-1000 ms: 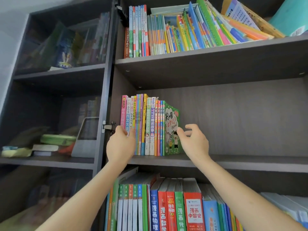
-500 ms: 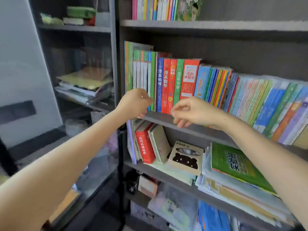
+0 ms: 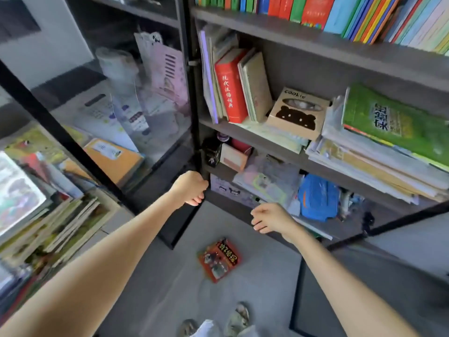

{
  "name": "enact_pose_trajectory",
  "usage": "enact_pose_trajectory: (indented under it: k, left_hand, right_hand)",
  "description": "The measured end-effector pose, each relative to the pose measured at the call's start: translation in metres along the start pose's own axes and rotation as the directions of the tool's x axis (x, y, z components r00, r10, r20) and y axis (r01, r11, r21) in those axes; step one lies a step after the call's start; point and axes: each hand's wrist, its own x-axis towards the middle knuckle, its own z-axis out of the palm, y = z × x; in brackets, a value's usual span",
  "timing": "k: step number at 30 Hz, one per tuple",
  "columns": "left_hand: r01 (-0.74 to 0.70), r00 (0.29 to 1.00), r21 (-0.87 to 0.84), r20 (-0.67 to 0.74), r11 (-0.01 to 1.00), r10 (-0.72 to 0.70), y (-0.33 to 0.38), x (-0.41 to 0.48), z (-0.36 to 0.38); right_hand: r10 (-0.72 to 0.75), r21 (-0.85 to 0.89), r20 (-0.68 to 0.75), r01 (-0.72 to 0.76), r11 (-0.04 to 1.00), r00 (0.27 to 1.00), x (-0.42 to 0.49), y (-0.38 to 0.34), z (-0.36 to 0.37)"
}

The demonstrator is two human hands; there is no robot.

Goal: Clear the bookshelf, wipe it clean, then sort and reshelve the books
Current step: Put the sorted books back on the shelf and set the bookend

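The dark bookshelf (image 3: 303, 37) fills the upper part of the head view. A row of upright colourful books (image 3: 315, 10) stands on the top visible shelf. Below it a red book (image 3: 229, 86) leans beside a cookie box (image 3: 296, 113) and a flat pile topped by a green book (image 3: 393, 125). My left hand (image 3: 190, 187) hangs loosely curled in front of the lowest shelf's left end, holding nothing. Lower and to the right, my right hand (image 3: 269, 217) is relaxed and also holds nothing. An orange-red book (image 3: 218, 260) lies on the grey floor below both hands.
A glass door (image 3: 116, 100) stands open at the left, with papers and books behind it. A blue pouch (image 3: 318, 198) and loose papers sit on the lowest shelf. A stack of books (image 3: 41, 215) sits at the far left. My feet (image 3: 218, 322) show at the bottom.
The view has dropped from the middle shelves to the lowest shelves and the floor. Both hands have come away from the upright books and lowered, holding nothing.
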Motion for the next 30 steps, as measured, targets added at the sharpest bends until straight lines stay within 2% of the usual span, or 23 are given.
enact_pose_trajectory:
  k: [2,7,9,12,15,17,20,23,26,28,30]
  left_hand:
    - [0.072,0.997,-0.013,0.004,0.997,-0.072,-0.041,0.018,0.016]
    - [0.213,0.974,0.124,0.055,0.969,-0.221,-0.158,0.078,0.068]
    - [0.209,0.975,0.221,0.024,0.953,-0.219,-0.201,0.112,0.089]
    - [0.239,0.965,0.313,0.029,0.919,-0.261,-0.257,0.158,0.129]
    - [0.184,0.971,0.412,0.064,0.893,-0.230,-0.325,0.228,0.191]
    - [0.147,0.973,0.486,0.086,0.861,-0.215,-0.373,0.278,0.235]
    - [0.106,0.979,0.586,0.079,0.803,-0.187,-0.436,0.340,0.292]
    - [0.072,0.995,0.565,0.016,0.822,-0.098,-0.473,0.388,0.328]
    - [-0.004,1.000,0.522,-0.005,0.853,0.008,-0.514,0.445,0.362]
    - [-0.016,0.997,0.553,0.070,0.833,-0.028,-0.534,0.474,0.376]
    - [0.022,0.979,0.554,0.156,0.832,-0.130,-0.548,0.493,0.389]
  right_hand:
    - [0.099,0.095,-0.038,-0.095,0.991,0.994,0.011,0.029,0.024]
    - [0.358,0.330,-0.075,-0.316,0.890,0.931,0.067,0.113,0.086]
    - [0.441,0.459,-0.069,-0.364,0.811,0.895,0.107,0.149,0.108]
    - [0.578,0.644,-0.022,-0.431,0.632,0.816,0.162,0.204,0.138]
    - [0.659,0.743,0.041,-0.463,0.482,0.751,0.231,0.273,0.175]
    - [0.688,0.785,0.085,-0.474,0.400,0.720,0.276,0.320,0.200]
    - [0.706,0.799,0.123,-0.491,0.346,0.698,0.334,0.388,0.235]
    - [0.712,0.788,0.120,-0.503,0.356,0.692,0.378,0.430,0.258]
    - [0.671,0.789,0.118,-0.479,0.384,0.732,0.430,0.477,0.284]
    - [0.620,0.801,0.151,-0.463,0.380,0.770,0.457,0.496,0.299]
    - [0.593,0.819,0.164,-0.444,0.363,0.788,0.475,0.512,0.312]
